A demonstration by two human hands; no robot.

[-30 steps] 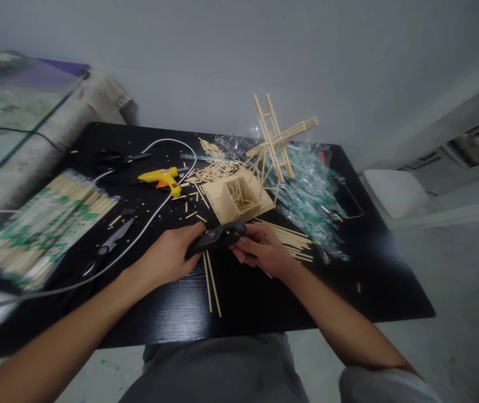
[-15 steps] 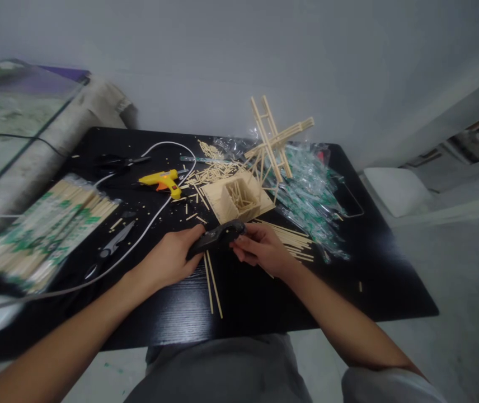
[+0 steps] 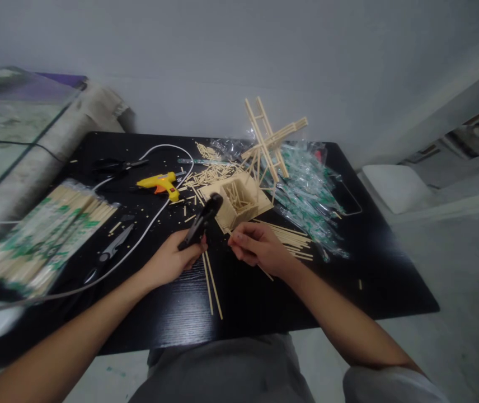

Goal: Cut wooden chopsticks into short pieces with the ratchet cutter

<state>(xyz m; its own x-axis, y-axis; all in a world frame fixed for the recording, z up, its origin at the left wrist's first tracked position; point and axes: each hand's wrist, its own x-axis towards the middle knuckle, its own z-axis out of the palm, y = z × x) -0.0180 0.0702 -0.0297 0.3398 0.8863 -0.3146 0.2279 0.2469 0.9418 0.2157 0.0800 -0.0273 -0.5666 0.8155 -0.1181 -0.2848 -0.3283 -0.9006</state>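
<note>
Closed around the lower end of a black hand tool [image 3: 202, 219]: the left hand [image 3: 171, 262]. Tool tilted up and away, head in front of the near corner of a small open wooden box [image 3: 242, 197]; touching it or not, impossible to tell. Kind of tool too dark and blurred to make out. Just beside, above the desk [image 3: 348, 282], the right hand [image 3: 260, 250], fingers curled in against the thumb; pinching a thin stick or nothing, cannot tell, with 1 pale tip poking out beneath the wrist. Under both hands, 2 long sticks [image 3: 212, 282], upper ends hidden. At the left edge, a wrapped bundle of sticks [image 3: 42, 230], blurred and cut off.
</note>
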